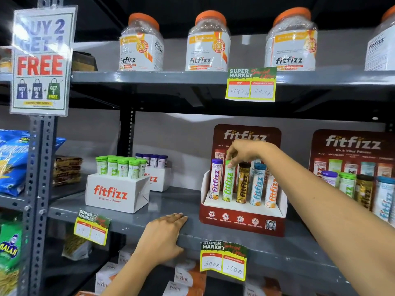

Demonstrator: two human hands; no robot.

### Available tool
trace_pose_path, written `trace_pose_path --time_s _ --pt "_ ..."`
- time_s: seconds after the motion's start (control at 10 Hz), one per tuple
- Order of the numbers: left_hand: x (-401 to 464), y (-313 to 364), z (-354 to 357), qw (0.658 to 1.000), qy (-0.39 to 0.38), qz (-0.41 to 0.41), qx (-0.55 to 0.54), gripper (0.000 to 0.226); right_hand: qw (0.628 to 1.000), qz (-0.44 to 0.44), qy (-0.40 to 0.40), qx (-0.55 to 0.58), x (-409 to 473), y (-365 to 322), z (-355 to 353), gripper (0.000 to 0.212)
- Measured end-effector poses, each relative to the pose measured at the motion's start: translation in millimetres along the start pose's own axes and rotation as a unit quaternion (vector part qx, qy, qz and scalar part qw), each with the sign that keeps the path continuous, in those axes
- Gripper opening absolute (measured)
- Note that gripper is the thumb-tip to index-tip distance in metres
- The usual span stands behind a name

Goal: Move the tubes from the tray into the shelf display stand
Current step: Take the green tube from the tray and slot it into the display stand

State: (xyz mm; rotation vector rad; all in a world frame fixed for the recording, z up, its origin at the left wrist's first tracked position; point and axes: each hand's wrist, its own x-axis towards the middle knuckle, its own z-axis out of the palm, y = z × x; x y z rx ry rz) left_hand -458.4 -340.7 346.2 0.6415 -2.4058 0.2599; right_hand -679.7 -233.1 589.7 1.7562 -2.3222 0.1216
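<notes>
I see right hand (242, 153) pinching cap of green tube (228, 181) — tube upright in second slot of red display stand (242, 218), between purple tube (215, 178) and gold tube (243, 182). Left hand (165, 235) flat on shelf edge (267, 248), fingers released, holding nothing. White tray (116, 194) of green-capped tubes well left.

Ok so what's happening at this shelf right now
A person is stocking a supermarket shelf. Their right hand pinches the cap of a green tube standing in the red display stand, between a purple and a gold one. Their left hand rests flat on the shelf edge. More green-capped tubes wait in the white tray to the left.
</notes>
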Motion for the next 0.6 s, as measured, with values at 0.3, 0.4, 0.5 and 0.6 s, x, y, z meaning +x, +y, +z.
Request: trace_pose_path --time_s 0.3,0.4,0.5,0.6 --pt "0 0 0 1.000 -0.011 0.000 0.011 0.078 1.000 -0.007 -0.003 0.017 -2 0 1 0.036" --pt "0 1 -3 1.000 -0.018 -0.002 0.015 0.077 1.000 -0.005 -0.004 0.020 -5 -1 1 0.037" --pt "3 1 -6 0.997 -0.071 0.006 0.023 0.083 1.000 0.004 0.010 0.000 -9 3 4 0.046" --pt "12 2 -31 0.980 -0.198 -0.002 -0.014 0.109 0.997 0.012 0.075 0.031 -22 7 8 0.053"
